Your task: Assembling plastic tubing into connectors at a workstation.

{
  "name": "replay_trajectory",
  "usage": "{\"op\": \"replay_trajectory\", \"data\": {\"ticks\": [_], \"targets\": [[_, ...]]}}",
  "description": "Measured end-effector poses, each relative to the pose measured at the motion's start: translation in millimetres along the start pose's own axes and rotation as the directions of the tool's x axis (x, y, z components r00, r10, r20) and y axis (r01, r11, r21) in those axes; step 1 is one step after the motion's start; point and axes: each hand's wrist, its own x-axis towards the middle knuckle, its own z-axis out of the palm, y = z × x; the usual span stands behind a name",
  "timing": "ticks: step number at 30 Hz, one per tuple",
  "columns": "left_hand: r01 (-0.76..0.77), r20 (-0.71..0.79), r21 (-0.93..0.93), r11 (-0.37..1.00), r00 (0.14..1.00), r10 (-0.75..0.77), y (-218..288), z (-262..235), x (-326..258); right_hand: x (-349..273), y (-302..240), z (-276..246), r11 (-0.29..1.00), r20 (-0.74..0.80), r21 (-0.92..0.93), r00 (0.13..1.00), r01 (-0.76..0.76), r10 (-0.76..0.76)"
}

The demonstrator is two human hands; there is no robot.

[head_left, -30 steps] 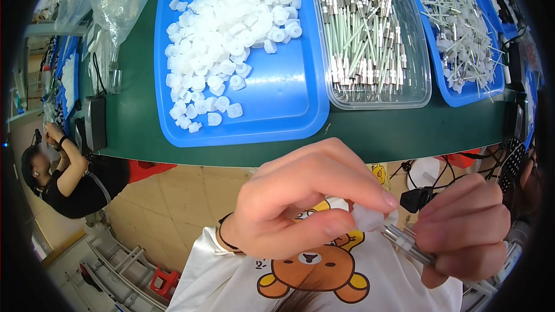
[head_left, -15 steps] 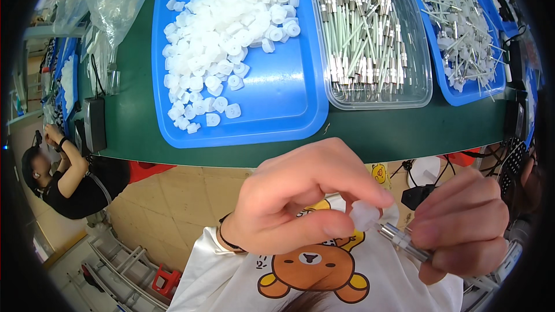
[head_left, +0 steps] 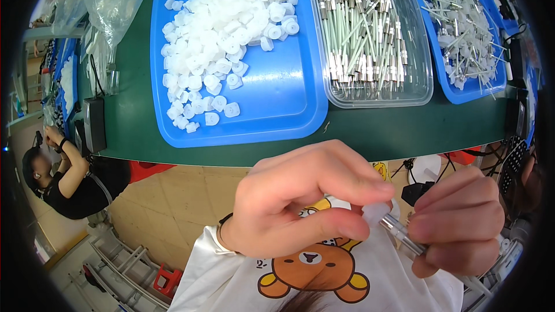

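My left hand [head_left: 306,196] pinches a small translucent white plastic cap [head_left: 374,212] between thumb and forefinger. A slim metal rod [head_left: 401,233] is gripped in the curled fingers of my right hand [head_left: 459,219]. The rod's upper left end meets the cap; how far it sits inside, I cannot tell. Both hands are in front of my chest, just off the table's near edge. Beyond them, a blue tray [head_left: 277,104] bears a heap of similar white caps [head_left: 231,29].
Right of the tray stands a clear plastic box [head_left: 425,40] of thin rods with metal ends. Another blue tray [head_left: 462,97] holds rods with white caps. A clear plastic bag [head_left: 118,6] lies at the far left of the green table [head_left: 231,153]. A co-worker [head_left: 69,173] sits at left.
My left hand has moved slightly right with the cap, and my right hand slightly left. The gap between cap and rod has closed.
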Motion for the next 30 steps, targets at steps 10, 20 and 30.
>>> {"op": "replay_trajectory", "data": {"ticks": [10, 20, 30], "targets": [[0.153, -0.294, -0.163, 0.975, 0.935, -0.196, 8.8, 22.8, 1.2, -2.3, 1.9, -3.6, 0.999, 0.066, -0.038, 0.998, 0.017, -0.015], [0.233, -0.270, -0.097, 0.968, 0.930, -0.251, 17.1, 15.2, -0.2, 4.4, 16.5, 19.7, 0.910, -0.282, 0.334, 0.895, -0.246, 0.345], [-0.211, 0.035, 0.565, 0.798, 0.972, 0.233, 12.2, 1.6, 7.3, 17.1, 2.7, 21.4, 0.438, -0.162, 0.683, 0.464, -0.584, 0.871]]}}
